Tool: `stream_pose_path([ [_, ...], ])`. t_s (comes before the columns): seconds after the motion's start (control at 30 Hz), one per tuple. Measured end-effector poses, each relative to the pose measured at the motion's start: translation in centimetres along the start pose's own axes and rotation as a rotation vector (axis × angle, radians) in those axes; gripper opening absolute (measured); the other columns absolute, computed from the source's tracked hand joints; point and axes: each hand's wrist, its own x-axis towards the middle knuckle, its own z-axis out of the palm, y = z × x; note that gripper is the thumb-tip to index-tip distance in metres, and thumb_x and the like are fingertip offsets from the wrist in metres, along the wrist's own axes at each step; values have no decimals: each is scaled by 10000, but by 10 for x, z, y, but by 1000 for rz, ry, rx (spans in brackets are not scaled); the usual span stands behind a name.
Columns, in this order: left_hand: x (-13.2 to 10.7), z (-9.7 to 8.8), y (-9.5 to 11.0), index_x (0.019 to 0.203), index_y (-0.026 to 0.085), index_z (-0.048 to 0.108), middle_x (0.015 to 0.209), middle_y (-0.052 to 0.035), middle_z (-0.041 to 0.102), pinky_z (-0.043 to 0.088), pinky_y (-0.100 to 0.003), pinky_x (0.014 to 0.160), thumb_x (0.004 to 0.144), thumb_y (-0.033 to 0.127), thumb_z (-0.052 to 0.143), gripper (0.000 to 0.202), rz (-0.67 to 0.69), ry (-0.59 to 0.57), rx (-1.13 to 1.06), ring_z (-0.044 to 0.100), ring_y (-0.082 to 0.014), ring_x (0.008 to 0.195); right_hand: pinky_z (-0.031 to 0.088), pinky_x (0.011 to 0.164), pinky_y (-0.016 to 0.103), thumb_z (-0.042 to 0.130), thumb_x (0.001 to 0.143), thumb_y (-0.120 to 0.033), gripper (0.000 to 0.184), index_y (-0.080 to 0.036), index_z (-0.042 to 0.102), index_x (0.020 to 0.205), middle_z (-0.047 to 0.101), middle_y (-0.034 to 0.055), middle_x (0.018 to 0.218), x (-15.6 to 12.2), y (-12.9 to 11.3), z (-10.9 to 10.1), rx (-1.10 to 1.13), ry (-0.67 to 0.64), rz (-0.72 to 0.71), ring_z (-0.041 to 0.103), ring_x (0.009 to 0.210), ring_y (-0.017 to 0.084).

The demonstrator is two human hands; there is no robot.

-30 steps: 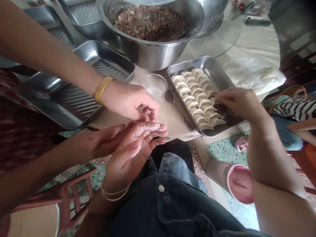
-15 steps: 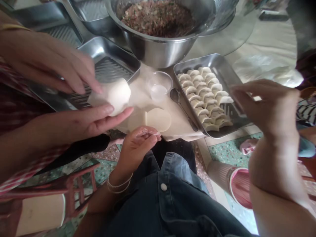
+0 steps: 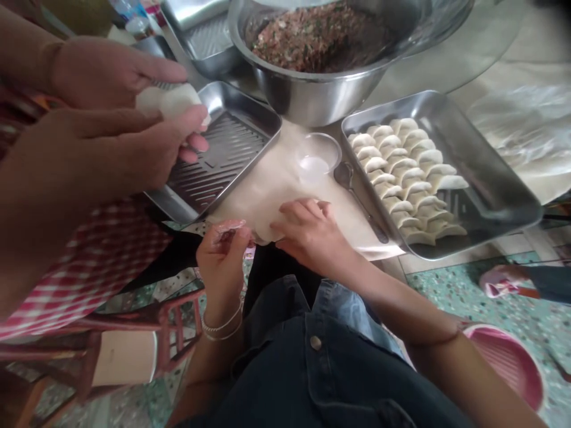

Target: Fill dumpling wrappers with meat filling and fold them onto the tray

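Observation:
My left hand (image 3: 223, 244), floury and with bracelets at the wrist, hovers at the table's near edge with its fingers pinched together; what they hold is unclear. My right hand (image 3: 312, 233) rests beside it on the white sheet (image 3: 285, 178), fingers bent and gripping a pale round dumpling wrapper (image 3: 263, 229) at the edge. To the right, a steel tray (image 3: 491, 172) holds rows of folded dumplings (image 3: 401, 172). A small clear cup (image 3: 314, 157) and a spoon (image 3: 348, 178) lie between my hands and that tray.
A big steel bowl (image 3: 312, 95) of minced filling (image 3: 321, 35) stands at the back. Another person's two hands (image 3: 111, 119) at the upper left hold a white stack of dough (image 3: 169, 98) over an empty ridged tray (image 3: 223, 160). A pink bin (image 3: 508, 362) and a red stool (image 3: 165, 321) stand on the floor.
My right hand came from above the dumpling tray down to the wrappers at the table edge. The other person's hands lifted the white dough stack up and left. The view shifted left.

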Motion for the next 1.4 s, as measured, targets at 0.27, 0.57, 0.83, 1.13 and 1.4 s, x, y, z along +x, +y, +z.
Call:
stream_pose_path([
  [0.27,9,23,7,986,215,729,1055,-21,715,452,-313,1024,792,419,674,287,-96,-216,-287,629,-190,1082,429,820,426,569,911,-325,132,-346,691,957,700,-28,939,12,-2,-37,355,119,27,629,927,178],
  [0.57,-3,73,28,1014,200,687,1061,-47,721,483,-480,1022,915,492,400,421,-739,-657,-697,554,-285,1243,568,738,319,619,872,-306,207,-386,675,1054,719,-69,951,-4,7,-92,329,159,164,671,814,130],
  [0.83,-7,71,37,1182,100,619,1250,-96,653,425,-335,1095,939,286,413,369,-892,-612,-807,539,-234,1265,519,716,319,633,851,-387,259,-279,681,1082,716,5,983,2,46,-127,-19,361,249,662,854,163],
  [1.13,-4,70,42,1153,104,622,1142,-121,698,397,-426,1090,962,365,363,415,-983,-488,-799,542,-274,1254,409,577,268,649,835,-426,705,-46,390,1370,682,114,864,67,139,-145,-45,354,351,564,656,128],
  [1.4,-3,74,48,1180,99,604,1140,-121,702,399,-419,1079,970,309,366,380,-1070,-379,-835,587,-252,1194,405,683,251,456,951,-393,342,-171,663,794,659,45,753,112,128,-161,-344,246,229,504,663,102],
])
